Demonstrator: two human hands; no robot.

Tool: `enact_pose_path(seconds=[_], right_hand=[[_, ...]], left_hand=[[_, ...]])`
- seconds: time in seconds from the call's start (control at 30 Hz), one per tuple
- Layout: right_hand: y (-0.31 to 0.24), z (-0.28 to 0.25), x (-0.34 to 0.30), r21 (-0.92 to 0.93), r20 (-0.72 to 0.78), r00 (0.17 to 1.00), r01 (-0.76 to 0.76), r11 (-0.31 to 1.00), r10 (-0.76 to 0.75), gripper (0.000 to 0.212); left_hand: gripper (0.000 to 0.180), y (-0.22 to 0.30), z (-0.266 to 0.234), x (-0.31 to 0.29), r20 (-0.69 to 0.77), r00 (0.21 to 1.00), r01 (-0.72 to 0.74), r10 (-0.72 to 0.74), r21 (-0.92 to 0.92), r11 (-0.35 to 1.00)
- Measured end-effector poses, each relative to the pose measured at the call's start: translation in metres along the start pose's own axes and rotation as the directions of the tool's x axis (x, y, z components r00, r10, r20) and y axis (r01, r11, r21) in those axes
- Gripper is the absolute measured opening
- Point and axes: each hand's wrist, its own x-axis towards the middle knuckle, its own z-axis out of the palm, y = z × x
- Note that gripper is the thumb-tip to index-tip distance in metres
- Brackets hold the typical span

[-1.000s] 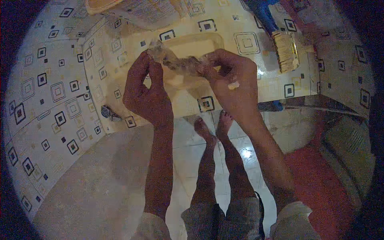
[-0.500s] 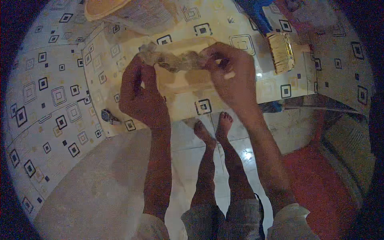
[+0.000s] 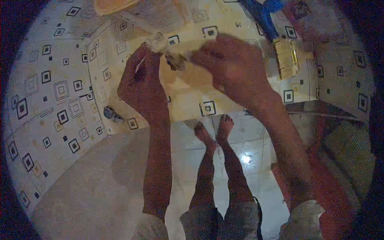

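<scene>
Between the fingertips of my left hand [image 3: 145, 82] is one end of a crumpled, fluffy pale strip [image 3: 175, 62] with brown patches; its exact kind is unclear. My right hand [image 3: 238, 68], blurred by motion, has its fingers pinched together at the strip's other end. The strip hangs above a pale yellow tray-like piece [image 3: 188, 86], partly hidden by my hands, on a table covered with a square-patterned cloth [image 3: 240, 105].
A dark wristwatch [image 3: 112, 114] lies at the table's left front corner. Toward the right are a bundle of yellow bristles or sticks [image 3: 286, 60] and a blue bag or cloth [image 3: 264, 18]. An orange-rimmed container [image 3: 114, 5] stands at the back. Red fabric [image 3: 332, 192] lies at lower right.
My right hand has moved and turned, its forearm swinging right. The strip looks more bunched near my left fingers. The view has shifted slightly.
</scene>
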Motion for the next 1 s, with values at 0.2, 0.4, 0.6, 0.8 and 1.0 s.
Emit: enact_pose_path(seconds=[0.2,0.4,0.6,0.8,1.0], right_hand=[[0.027,-0.012,-0.014,-0.175,0.167,0.985,-0.015,0.985,0.044,0.026],[0.013,0.021,0.012,-0.27,0.295,0.935,-0.118,0.956,0.199,0.033],[-0.001,0.04,0.01,-0.133,0.286,0.958,0.072,0.988,-0.031,0.016],[0.004,0.038,-0.023,-0.024,0.356,0.899,0.282,0.959,-0.255,0.017],[0.03,0.028,-0.012,-0.282,0.435,0.888,0.292,0.914,-0.149,0.039]], left_hand=[[0.024,-0.014,-0.001,-0.001,0.043,0.997,-0.074,0.068,0.173,0.982],[0.024,-0.038,-0.021,0.002,0.018,0.985,-0.172,0.172,0.226,0.959],[0.025,-0.047,-0.034,0.005,-0.084,0.983,-0.141,0.163,0.218,0.966],[0.022,-0.052,-0.052,0.002,-0.089,0.986,-0.117,0.14,0.224,0.968],[0.021,-0.058,-0.051,-0.001,-0.102,0.987,-0.116,0.127,0.101,0.988]])
